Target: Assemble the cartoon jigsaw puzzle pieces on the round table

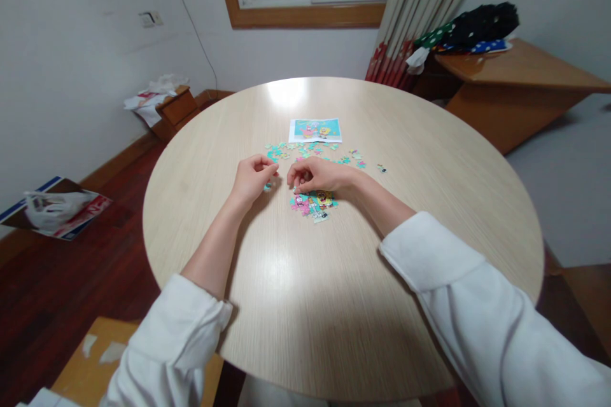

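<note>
A partly joined jigsaw puzzle (312, 205) with pink, yellow and teal cartoon figures lies on the round table (281, 305). My right hand (317, 173) is over its upper edge, thumb and fingers closed on a small puzzle piece (294, 190) at the upper left corner. To the left, my left hand (252, 179) is closed in a pinch; whatever may be between its fingertips is too small to make out. A teal piece (268, 187) shows just under that hand. Loose puzzle pieces (277, 154) are scattered beyond both hands.
Behind the loose pieces lies a reference picture (316, 130). One stray piece (382, 168) sits off to the right. A wooden desk (520, 73) with dark cloth stands at the right, and a wooden stool (90, 356) at the lower left.
</note>
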Demonstrator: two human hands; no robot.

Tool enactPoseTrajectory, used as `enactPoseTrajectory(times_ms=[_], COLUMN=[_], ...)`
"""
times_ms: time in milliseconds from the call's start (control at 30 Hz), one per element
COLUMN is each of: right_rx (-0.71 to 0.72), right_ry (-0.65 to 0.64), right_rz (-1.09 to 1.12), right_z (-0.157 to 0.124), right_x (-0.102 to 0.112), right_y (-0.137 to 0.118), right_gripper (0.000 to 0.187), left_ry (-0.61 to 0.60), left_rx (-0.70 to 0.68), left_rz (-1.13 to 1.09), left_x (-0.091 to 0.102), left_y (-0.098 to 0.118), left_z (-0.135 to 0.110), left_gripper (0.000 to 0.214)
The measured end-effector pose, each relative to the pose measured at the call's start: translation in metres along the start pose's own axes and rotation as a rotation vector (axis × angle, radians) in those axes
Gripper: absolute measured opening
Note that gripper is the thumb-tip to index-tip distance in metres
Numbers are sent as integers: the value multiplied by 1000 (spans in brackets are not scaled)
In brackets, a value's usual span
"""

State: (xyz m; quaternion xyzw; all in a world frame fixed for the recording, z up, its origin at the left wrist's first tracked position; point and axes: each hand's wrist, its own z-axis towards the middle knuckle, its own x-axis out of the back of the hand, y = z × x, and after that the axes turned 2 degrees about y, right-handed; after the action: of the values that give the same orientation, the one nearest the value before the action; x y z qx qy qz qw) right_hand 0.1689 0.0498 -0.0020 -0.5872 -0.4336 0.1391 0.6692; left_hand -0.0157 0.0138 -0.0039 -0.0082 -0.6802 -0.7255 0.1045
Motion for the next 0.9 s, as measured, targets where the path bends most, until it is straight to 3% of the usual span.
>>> enactPoseTrajectory(times_ms=[500, 767, 900], right_rx=[27, 63, 112], right_ry=[43, 229, 390], right_rz=[30, 250, 374], right_z=[1, -1, -1], right_x=[-1, 1, 1], right_y=[7, 18, 19], right_gripper=[17, 15, 16], left_ry=[11, 32, 114], left_rx=[3, -12, -18], left_rz=[-3, 2, -20], left_x=[0, 0, 2], left_y=[2, -1, -5], left_z=[-1, 2, 6], left_gripper=[11, 10, 11])
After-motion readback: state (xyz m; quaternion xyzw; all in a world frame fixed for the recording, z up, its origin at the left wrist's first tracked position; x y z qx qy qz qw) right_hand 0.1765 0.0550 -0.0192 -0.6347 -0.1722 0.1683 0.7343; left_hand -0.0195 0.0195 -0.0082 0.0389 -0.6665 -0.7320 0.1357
